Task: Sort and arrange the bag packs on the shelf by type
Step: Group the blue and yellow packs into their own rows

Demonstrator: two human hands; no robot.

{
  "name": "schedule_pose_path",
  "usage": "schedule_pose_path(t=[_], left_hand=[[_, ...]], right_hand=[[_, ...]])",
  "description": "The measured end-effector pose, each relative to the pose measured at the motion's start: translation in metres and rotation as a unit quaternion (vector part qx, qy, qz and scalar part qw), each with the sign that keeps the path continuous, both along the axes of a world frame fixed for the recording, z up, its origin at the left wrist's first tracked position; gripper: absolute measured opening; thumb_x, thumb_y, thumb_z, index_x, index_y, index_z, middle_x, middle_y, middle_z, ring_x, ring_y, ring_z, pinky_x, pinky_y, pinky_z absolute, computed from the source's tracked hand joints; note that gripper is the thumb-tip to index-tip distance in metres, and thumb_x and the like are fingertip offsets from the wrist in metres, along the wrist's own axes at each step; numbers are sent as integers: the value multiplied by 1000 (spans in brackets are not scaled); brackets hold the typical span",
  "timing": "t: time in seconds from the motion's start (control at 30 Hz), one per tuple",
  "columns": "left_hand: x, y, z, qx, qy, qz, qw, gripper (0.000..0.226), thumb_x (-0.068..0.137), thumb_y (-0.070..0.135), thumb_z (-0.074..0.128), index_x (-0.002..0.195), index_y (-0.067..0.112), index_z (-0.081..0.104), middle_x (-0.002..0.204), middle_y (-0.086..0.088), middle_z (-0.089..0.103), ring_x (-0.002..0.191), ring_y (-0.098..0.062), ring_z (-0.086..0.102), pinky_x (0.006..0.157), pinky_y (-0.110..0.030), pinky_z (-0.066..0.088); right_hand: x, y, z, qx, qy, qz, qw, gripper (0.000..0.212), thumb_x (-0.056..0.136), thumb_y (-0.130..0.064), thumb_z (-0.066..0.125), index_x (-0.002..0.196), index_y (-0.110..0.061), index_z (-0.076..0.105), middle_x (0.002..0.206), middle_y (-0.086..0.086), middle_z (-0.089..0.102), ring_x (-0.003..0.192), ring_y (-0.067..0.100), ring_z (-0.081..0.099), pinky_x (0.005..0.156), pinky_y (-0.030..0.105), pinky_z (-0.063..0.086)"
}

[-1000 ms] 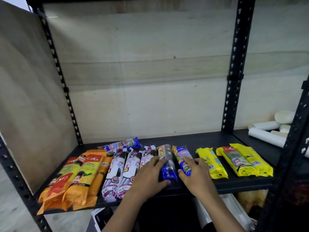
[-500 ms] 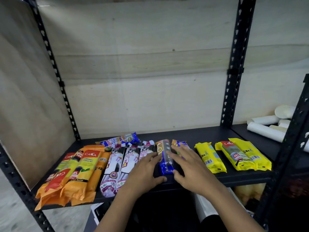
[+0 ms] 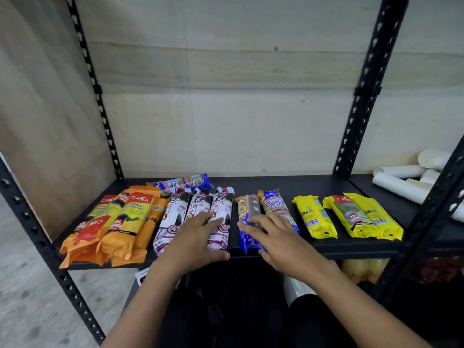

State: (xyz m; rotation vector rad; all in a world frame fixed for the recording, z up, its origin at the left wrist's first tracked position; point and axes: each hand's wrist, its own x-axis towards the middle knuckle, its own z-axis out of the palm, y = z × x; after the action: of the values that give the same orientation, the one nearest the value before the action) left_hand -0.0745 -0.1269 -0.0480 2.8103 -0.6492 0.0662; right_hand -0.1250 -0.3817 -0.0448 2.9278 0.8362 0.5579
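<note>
rows of plastic bag packs (image 3: pixel 313 217) on black metal shelf (image 3: pixel 276 183), lower centre of frame.
left hand (image 3: pixel 193 238) flat, fingers straight, on white-and-purple drawstring packs (image 3: pixel 195 207); right hand (image 3: pixel 273 237) spread over blue handle-bag packs (image 3: pixel 273 204).

Worn on the head, aimed forward and down at the black shelf (image 3: pixel 276 187) from close by, with the left hand (image 3: pixel 198 237) and right hand (image 3: pixel 273 234) low in mid-frame. Squarely facing the back wall (image 3: pixel 226 109). Wide-angle, bowing the uprights (image 3: pixel 364 96) outward. A single view.
</note>
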Motion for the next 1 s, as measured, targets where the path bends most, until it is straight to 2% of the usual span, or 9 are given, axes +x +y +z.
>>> schedule_pose_path(t=[0.1, 0.2, 0.27, 0.37, 0.5, 0.6, 0.73, 0.9, 1.0], left_hand=[[2, 4, 1, -5, 7, -2, 1000, 97, 73, 74, 67, 154, 42, 25, 165, 7, 17, 152, -19, 15, 122, -44, 21], [3, 5, 2, -3, 17, -4, 1000, 97, 72, 75, 66, 154, 42, 25, 165, 9, 17, 152, -18, 15, 122, -46, 20], [3, 5, 2, -4, 19, -4, 1000, 98, 71, 77, 65, 154, 43, 25, 165, 9, 17, 152, -18, 15, 122, -46, 20], [3, 9, 0, -17, 17, -11, 1000, 98, 70, 80, 61, 154, 43, 26, 165, 10, 19, 151, -17, 16, 122, -44, 21], [2, 10, 1, -19, 23, -16, 999, 98, 71, 81, 59, 154, 44, 25, 165, 11, 18, 152, -15, 14, 123, -43, 19], [2, 10, 4, -19, 35, -17, 999, 96, 73, 80, 59, 155, 43, 24, 165, 12, 17, 152, -15, 12, 123, -43, 18], [2, 10, 3, -18, 40, -11, 999, 95, 72, 81, 58, 154, 46, 23, 165, 13, 15, 152, -15, 10, 123, -44, 17], [1, 11, 1, -14, 38, -4, 999, 96, 72, 83, 55, 154, 50, 17, 166, 15, 9, 153, -15, 5, 124, -44, 13], [-1, 12, -2, -13, 24, -4, 1000, 95, 73, 82, 56, 153, 50, 17, 165, 15, 9, 153, -15, 5, 123, -41, 10]], right_hand=[[-9, 3, -10, 56, -8, 44, 997, 66, 89, -21, 61, 149, -33, 34, 143, -8, 40, 131, 16, 36, 107, 33, 38], [-14, 4, 0, 103, -22, 82, 991, 55, 93, -24, 56, 145, -30, 41, 140, -13, 46, 127, 13, 41, 107, 32, 37], [-17, 8, 17, 170, -28, 95, 980, 50, 94, -25, 59, 142, -28, 47, 136, -16, 50, 123, 12, 45, 105, 32, 37], [-15, 12, 46, 309, -14, 73, 948, 45, 94, -28, 63, 138, -30, 52, 122, -30, 50, 116, 4, 50, 101, 22, 39], [13, 12, 85, 440, 11, 6, 898, 28, 96, -34, 60, 124, -30, 61, 109, -12, 65, 95, 4, 63, 81, 21, 49], [46, 10, 102, 495, 32, -25, 868, 15, 97, -32, 60, 107, -22, 66, 93, -8, 73, 80, 5, 68, 71, 25, 52], [82, 5, 106, 487, 78, -79, 866, 25, 97, -42, 57, 87, -20, 64, 80, -3, 73, 75, 12, 66, 69, 33, 49], [121, -2, 85, 496, 150, -128, 846, 43, 94, -51, 54, 82, -12, 65, 80, 7, 71, 79, 29, 68, 76, 47, 55], [134, -5, 75, 522, 182, -142, 821, 45, 95, -50, 54, 83, -9, 66, 76, 3, 71, 70, 22, 68, 69, 41, 55]])
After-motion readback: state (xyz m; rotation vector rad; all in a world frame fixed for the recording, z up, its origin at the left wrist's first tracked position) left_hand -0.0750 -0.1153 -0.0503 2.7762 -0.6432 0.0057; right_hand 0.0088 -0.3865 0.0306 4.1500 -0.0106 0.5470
